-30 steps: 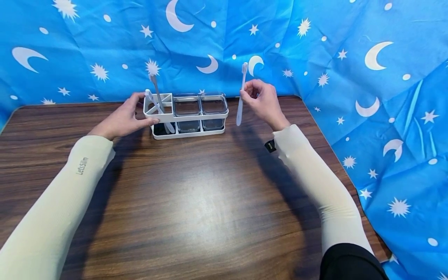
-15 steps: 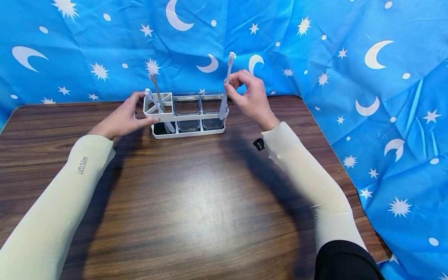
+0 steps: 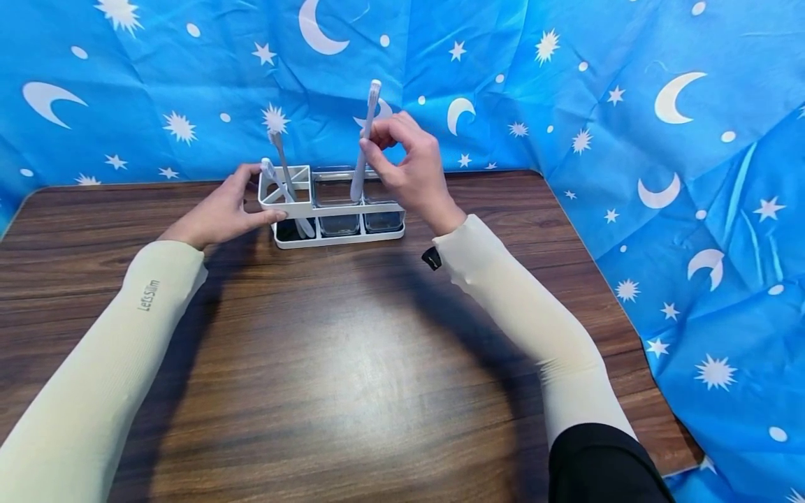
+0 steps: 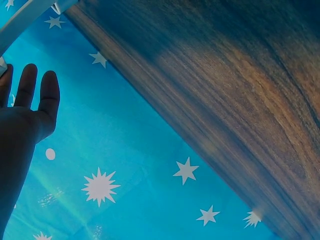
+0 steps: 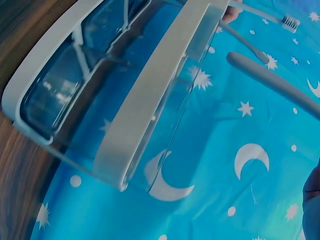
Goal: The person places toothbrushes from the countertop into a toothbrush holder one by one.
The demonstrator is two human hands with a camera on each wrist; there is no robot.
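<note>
A white toothbrush holder (image 3: 377, 208) stands near the table's far edge, with a divided section on the left and two clear cups (image 3: 339, 225) to the right. Two toothbrushes lean in the divided section: a grey one (image 3: 280, 155) and a pale one (image 3: 269, 171). My left hand (image 3: 216, 215) grips the holder's left end, thumb across the front, fingers behind. Between thumb and fingertips my right hand (image 3: 415, 168) pinches a third toothbrush (image 3: 360, 168), bristles up. Its handle end overlaps the cups in the head view; the right wrist view shows that handle (image 5: 270, 79) above the holder's rail (image 5: 160, 75).
The wooden table (image 3: 352, 363) extends in front of the holder. A blue curtain (image 3: 503, 63) with moons and stars hangs close behind the table and along its right side.
My right hand has moved left with the toothbrush, from right of the holder to above its cups, and slightly up. My left hand and the holder have stayed put.
</note>
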